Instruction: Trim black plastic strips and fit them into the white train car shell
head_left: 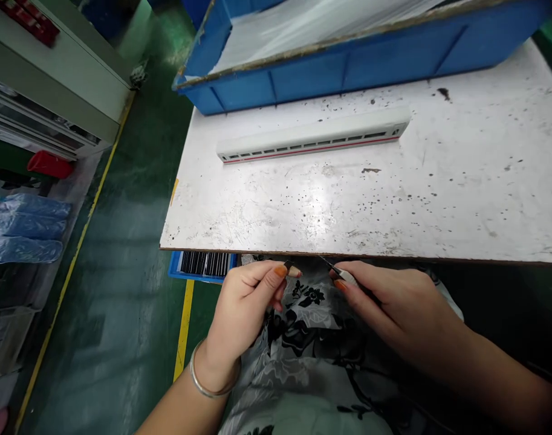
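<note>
Just below the table's front edge, my left hand [253, 296] is closed in a pinch. A tiny dark piece shows at its fingertips, too small to name, beside a beige covering on one finger. My right hand [384, 296] grips a thin pointed tool [346, 276] with a pale, wrapped-looking handle. Its dark narrow tip points up and left toward my left fingertips, with a gap between them. Beyond both hands, a white model train carriage [312, 136] with dark windows and a red stripe lies lengthwise on the table, touched by neither hand.
A large blue crate [303, 81] with white sheeting inside stands at the back of the scuffed white table [280, 205]. Below the table's left edge sits a blue tray [203, 279] of dark strips. Blue-wrapped bottles [26, 226] and a red bin [51, 164] stand at left.
</note>
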{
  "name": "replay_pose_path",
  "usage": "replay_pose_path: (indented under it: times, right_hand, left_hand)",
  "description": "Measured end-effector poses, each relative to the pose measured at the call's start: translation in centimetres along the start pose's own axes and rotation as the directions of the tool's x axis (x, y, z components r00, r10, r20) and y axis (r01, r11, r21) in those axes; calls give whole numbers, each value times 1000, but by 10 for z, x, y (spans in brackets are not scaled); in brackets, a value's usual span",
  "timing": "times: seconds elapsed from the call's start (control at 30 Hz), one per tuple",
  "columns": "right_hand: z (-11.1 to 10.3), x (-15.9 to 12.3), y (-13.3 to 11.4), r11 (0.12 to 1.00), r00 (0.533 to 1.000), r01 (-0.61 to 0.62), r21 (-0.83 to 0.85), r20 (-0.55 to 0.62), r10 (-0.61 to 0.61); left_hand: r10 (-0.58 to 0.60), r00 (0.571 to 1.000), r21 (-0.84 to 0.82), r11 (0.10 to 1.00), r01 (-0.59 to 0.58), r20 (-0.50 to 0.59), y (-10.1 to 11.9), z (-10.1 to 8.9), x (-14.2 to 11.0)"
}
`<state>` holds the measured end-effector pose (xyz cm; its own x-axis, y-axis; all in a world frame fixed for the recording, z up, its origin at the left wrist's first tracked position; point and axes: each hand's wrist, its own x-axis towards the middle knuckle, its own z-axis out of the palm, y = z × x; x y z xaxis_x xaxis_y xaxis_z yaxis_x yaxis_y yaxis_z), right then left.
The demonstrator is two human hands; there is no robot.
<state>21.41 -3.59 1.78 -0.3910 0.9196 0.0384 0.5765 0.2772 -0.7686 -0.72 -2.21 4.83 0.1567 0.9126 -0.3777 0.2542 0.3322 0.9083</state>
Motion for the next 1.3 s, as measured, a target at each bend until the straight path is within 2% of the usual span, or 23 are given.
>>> replay_pose_path:
  times: [0.1, 0.2, 0.43, 0.7, 0.93, 1.13, 1.3]
  right_hand:
    - [0, 3, 4, 999, 999, 35, -23, -24, -36]
    - [0, 5, 7, 999, 998, 48, -17, -36, -49]
    - [1, 6, 12, 998, 997, 58, -28, -43, -59]
    - [1, 6, 12, 998, 998, 55, -34, -34, -57]
    - [4, 5, 8, 990, 995, 80, -115, -42, -85]
    - [9, 11, 5, 970, 995, 88, -228, 73, -73]
    - [17, 11, 9, 963, 994, 109, -248, 24, -106]
  left_hand:
    - [-97, 994, -211, 972, 103, 40, 0, -1, 5]
    - [-149, 985, -337, 926, 170, 87, 0, -3, 9]
    - [-209, 971, -440, 866, 237, 111, 2, -6, 11]
    - [-216, 967, -434, 865, 253, 134, -1, -7, 12]
    - [-301, 942, -338, 880, 334, 147, -13, 4, 18]
    - [-310, 943, -199, 923, 330, 124, -22, 7, 24]
    - [-302, 948, -69, 948, 310, 101, -25, 4, 24]
